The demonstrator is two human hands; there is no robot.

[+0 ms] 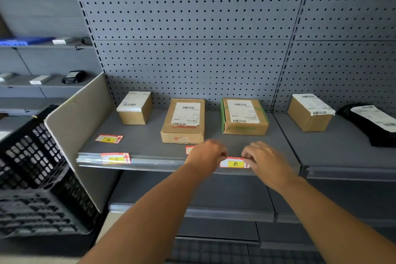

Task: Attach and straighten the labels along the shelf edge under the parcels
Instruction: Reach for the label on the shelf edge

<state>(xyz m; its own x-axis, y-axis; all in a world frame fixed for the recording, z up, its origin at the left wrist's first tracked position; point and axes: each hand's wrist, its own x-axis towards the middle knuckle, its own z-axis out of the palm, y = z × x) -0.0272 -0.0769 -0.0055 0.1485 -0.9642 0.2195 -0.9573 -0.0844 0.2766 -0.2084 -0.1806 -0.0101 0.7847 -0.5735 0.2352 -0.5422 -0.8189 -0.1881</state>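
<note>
Grey pegboard shelving [192, 28]: below the green-taped parcel [244, 116], left hand [206, 153] and right hand [262, 159] pinch label B [235, 163], levelling it on the shelf edge [160, 162].

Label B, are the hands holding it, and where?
Yes. The left hand pinches label B at its left end and the right hand pinches its right end, against the shelf edge.

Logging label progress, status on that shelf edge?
Left hand and right hand pinch label B against the shelf edge. Label A mounted. Label G loose on shelf. Nothing blocking.
</note>
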